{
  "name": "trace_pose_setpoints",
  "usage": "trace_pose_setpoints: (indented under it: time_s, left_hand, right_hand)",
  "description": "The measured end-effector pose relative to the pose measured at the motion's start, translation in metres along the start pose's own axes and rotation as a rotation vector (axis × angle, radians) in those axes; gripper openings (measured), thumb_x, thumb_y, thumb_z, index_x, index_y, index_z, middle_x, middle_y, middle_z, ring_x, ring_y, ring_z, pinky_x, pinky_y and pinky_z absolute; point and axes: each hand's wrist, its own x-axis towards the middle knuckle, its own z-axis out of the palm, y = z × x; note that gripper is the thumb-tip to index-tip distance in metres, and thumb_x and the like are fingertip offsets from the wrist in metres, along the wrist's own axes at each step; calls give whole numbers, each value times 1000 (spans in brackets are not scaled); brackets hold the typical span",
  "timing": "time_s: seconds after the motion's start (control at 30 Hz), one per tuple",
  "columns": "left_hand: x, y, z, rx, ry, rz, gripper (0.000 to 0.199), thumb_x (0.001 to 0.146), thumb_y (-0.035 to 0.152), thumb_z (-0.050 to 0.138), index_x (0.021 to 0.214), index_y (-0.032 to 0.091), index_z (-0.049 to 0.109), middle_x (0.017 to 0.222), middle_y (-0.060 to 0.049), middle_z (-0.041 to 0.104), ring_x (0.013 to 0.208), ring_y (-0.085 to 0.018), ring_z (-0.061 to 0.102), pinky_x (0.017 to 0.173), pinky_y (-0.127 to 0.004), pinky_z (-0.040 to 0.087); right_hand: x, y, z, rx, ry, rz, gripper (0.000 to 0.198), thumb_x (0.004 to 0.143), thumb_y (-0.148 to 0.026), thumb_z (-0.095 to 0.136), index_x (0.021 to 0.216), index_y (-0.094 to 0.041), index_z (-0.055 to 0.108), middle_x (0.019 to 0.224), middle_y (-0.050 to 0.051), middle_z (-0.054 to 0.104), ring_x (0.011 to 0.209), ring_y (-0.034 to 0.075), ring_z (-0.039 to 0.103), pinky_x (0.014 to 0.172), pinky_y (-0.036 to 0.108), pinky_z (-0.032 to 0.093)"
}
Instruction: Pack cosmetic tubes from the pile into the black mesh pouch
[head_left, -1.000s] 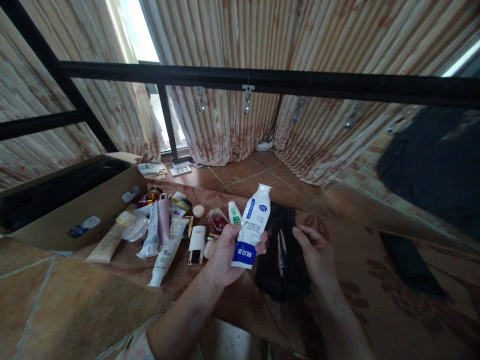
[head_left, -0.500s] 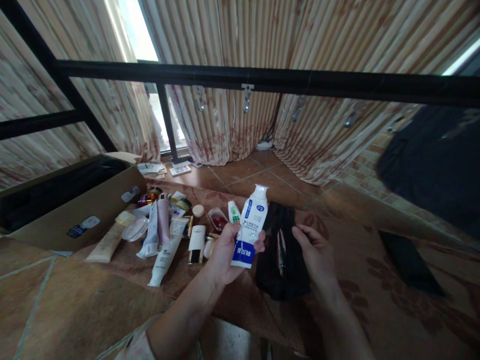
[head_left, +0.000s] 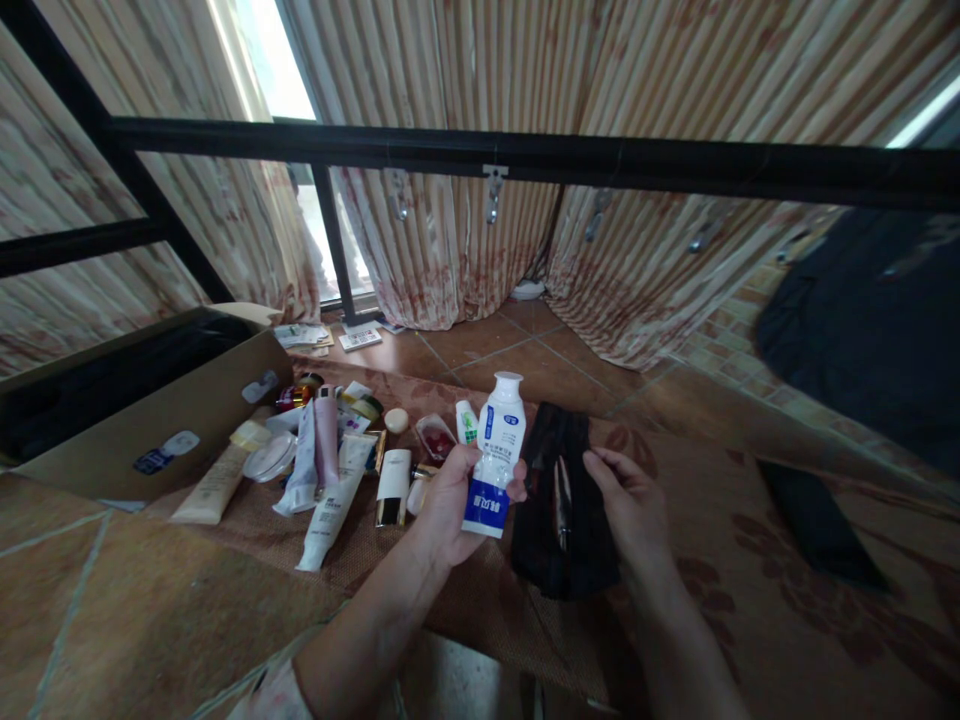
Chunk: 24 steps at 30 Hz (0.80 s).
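My left hand [head_left: 450, 515] is closed around a white and blue squeeze tube [head_left: 499, 450], cap end up, its printing upside down. A black pouch [head_left: 532, 545] lies to the right of the tube, its top parted, with a slim shiny item [head_left: 562, 505] showing in the gap. At the pouch's right edge, my right hand [head_left: 630, 500] pinches the dark fabric between thumb and fingers. Just behind my left hand are a small white tube with green print [head_left: 466, 422] and a clear container with something red [head_left: 436, 438].
Several cosmetics lie on the brown patterned cloth [head_left: 697, 520], among them a white tube [head_left: 337, 505], a pink bottle [head_left: 326, 440] and a white bottle with a gold base [head_left: 394, 485]. A cardboard box [head_left: 217, 420] stands left. A dark flat object [head_left: 821, 525] lies right. A black rail [head_left: 450, 150] crosses ahead.
The squeeze tube has tipped slightly left and its cap end sits a little lower. My right hand stays at the pouch's edge.
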Motion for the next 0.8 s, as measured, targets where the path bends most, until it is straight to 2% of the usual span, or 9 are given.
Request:
trace_pose_setpoints:
  time_s: [0.47,0.67,0.8]
  left_hand:
    - [1,-3,-1,49,99,-6,9,74,18,46,76,16,54,63,-5,60,51,-15,53,59,-30,47]
    - [3,-4,-4,23,100,-74,22,73,18,45,87,11,59,69,-8,63,54,-18,56,58,-31,47]
    - [3,-3,-5,5,89,-71,27,75,21,44,94,9,61,76,-10,65,53,-16,55,59,-32,46]
  right_hand:
    - [2,4,-1,-7,0,17,34,63,-45,74,84,-17,73,76,3,73,69,19,66,64,29,51]
    - [3,7,-1,31,-13,26,36,62,-46,75,84,-17,72,76,4,73,67,20,67,61,29,51]
    - [4,10,-2,21,-29,-6,37,64,-47,74,85,-17,72,78,5,74,68,20,67,61,30,52]
